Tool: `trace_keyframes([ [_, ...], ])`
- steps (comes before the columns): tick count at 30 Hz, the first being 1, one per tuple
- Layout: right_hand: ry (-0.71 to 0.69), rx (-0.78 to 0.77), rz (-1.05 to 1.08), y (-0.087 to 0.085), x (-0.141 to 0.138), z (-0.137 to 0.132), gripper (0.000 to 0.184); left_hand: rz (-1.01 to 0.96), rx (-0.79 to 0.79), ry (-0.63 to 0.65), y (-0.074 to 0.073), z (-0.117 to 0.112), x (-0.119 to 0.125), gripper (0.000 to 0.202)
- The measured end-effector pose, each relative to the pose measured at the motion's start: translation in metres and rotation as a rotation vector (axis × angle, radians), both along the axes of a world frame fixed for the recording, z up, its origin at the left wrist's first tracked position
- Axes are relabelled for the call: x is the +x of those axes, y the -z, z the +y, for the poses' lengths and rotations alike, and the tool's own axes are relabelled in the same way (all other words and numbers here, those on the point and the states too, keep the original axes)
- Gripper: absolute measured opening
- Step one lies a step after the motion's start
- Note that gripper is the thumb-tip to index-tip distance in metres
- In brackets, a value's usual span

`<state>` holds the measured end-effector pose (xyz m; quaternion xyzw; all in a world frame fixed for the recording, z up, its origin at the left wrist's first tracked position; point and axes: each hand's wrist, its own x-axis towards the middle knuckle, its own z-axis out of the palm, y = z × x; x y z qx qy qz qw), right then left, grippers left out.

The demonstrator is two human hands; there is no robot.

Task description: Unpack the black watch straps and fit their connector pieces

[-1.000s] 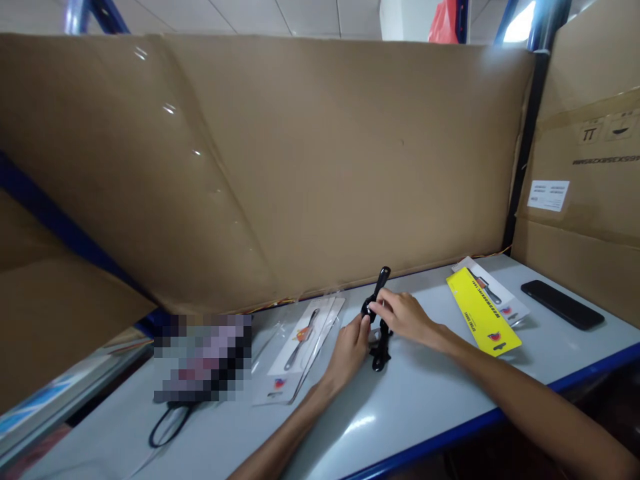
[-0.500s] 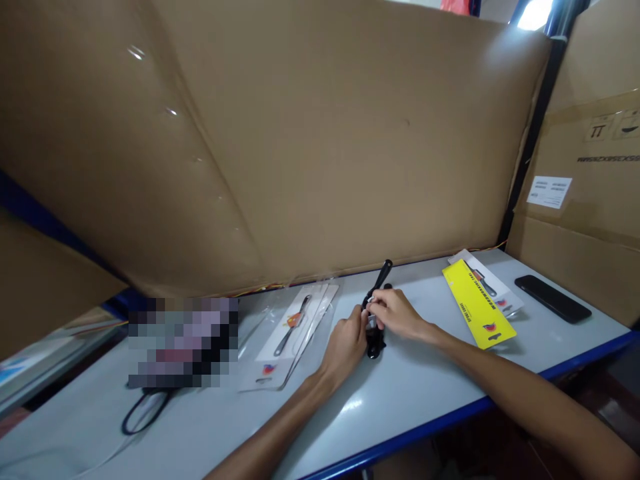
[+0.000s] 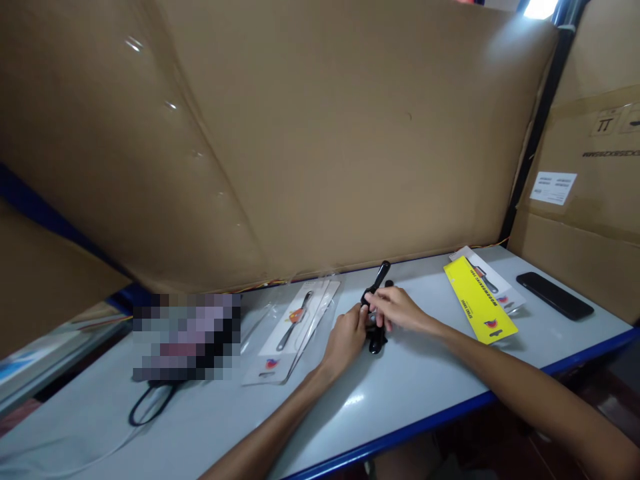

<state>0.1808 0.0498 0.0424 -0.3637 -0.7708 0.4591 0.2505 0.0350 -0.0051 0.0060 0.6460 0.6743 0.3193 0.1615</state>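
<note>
While the left hand (image 3: 346,335) holds a black tool (image 3: 383,271) near the lower middle of the frame, its grip narrow, the right hand (image 3: 400,311) pinches the tool's middle. At the right of the worktop (image 3: 425,380), a yellow card (image 3: 477,293) says "WOODWORKING TOOL"; its small words are blurry. A black phone (image 3: 555,295) lies near. On the far-right box (image 3: 600,240), a white label (image 3: 553,187) is too small to read.

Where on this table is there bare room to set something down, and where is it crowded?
Bare table shows between left forearm, right forearm and blue front edge, and between the yellow card, phone and that edge. The middle is crowded: left hand and right hand meet at a black tool. The yellow card overlaps a white card.
</note>
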Motion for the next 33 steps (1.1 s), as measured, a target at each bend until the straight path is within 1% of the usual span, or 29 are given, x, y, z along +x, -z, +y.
trace_keyframes([
  [1, -0.001, -0.119, 0.056, 0.001, -0.002, 0.001, 0.037, 0.008, -0.010, -0.004, 0.000, -0.001, 0.000, 0.038],
  [3, 0.029, -0.257, 0.127, 0.002, -0.004, 0.002, 0.039, 0.031, -0.024, -0.009, 0.000, -0.002, 0.001, 0.037],
  [5, 0.060, -0.321, 0.174, 0.003, -0.004, 0.002, 0.039, 0.061, -0.027, -0.019, -0.001, -0.003, 0.002, 0.035],
  [7, 0.085, -0.375, 0.202, 0.003, -0.004, 0.002, 0.043, 0.089, -0.028, -0.032, -0.001, -0.003, 0.003, 0.034],
  [10, 0.110, -0.417, 0.223, 0.002, -0.003, 0.002, 0.046, 0.119, -0.032, -0.036, -0.001, -0.004, 0.004, 0.033],
  [14, 0.127, -0.369, 0.243, 0.002, -0.003, 0.003, 0.035, 0.124, -0.023, -0.039, -0.004, -0.005, 0.005, 0.035],
  [16, 0.150, -0.287, 0.209, 0.004, -0.004, 0.002, 0.022, 0.121, -0.020, -0.046, -0.004, -0.005, 0.005, 0.035],
  [17, 0.175, -0.192, 0.173, 0.004, -0.004, 0.000, 0.014, 0.117, -0.019, -0.048, -0.004, -0.004, 0.005, 0.036],
  [18, 0.206, -0.051, 0.126, 0.005, -0.004, -0.002, 0.005, 0.109, -0.019, -0.049, -0.003, -0.004, 0.004, 0.036],
  [19, 0.228, 0.124, 0.067, 0.006, -0.004, -0.004, 0.004, 0.096, -0.017, -0.046, -0.002, -0.003, 0.004, 0.036],
  [21, 0.211, 0.468, -0.053, 0.006, -0.003, -0.010, 0.014, 0.045, -0.005, -0.031, 0.001, 0.000, 0.003, 0.038],
  [22, 0.179, 0.586, -0.105, 0.006, -0.002, -0.012, 0.017, 0.011, 0.003, -0.023, 0.002, 0.001, 0.002, 0.038],
  [23, 0.144, 0.654, -0.147, 0.006, -0.001, -0.013, 0.019, -0.025, 0.013, -0.016, 0.004, 0.002, 0.001, 0.039],
  [25, 0.115, 0.687, -0.205, 0.005, 0.000, -0.014, 0.023, -0.094, 0.031, -0.010, 0.005, 0.004, 0.000, 0.040],
  [31, 0.232, 0.653, -0.299, 0.000, 0.003, -0.008, 0.031, -0.284, 0.034, 0.017, 0.001, 0.006, -0.002, 0.042],
  [33, 0.238, 0.659, -0.289, 0.000, 0.003, -0.007, 0.035, -0.341, 0.011, 0.032, 0.000, 0.007, -0.002, 0.044],
])
